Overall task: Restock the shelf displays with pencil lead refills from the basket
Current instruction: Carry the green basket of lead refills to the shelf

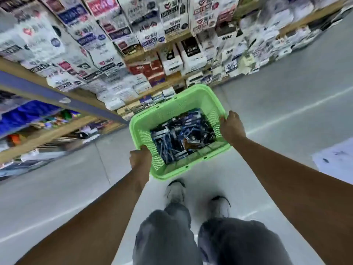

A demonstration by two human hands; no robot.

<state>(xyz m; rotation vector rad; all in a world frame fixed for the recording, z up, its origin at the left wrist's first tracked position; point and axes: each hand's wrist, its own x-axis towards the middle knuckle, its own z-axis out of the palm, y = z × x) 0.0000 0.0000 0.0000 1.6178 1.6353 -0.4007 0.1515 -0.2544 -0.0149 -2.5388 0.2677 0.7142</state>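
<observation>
Head view, looking down: at the bottom of the frame the person's grey trousers (208, 240) and pale shoes (176, 192) stand on a light tiled floor (277, 104). Two bare forearms reach up toward the centre. The left hand (140, 156) is curled over the near-left rim of a green basket (193, 96), fingers wrapped tight around the edge. The right hand (231, 127) is clamped on the right rim in the same way, fingers hooked inside and hidden from here. Both grips are on the basket itself, not on any stock.

Inside the basket, centre frame, lies a loose heap of pencil lead refills (181, 132), small dark and blue packets and tubes jumbled together, covering the whole bottom. Whether the basket rests on the floor or hangs just above it, I cannot tell.

Beyond it, across the top and upper left of the frame, run wooden shelves (80, 98) crowded with boxed stationery displays (118, 60); the print is too blurred to read, so the refill section cannot be picked out.

My judgement: restocking has barely begun. The basket looks full, no packet is in hand, and all the placing is left.
</observation>
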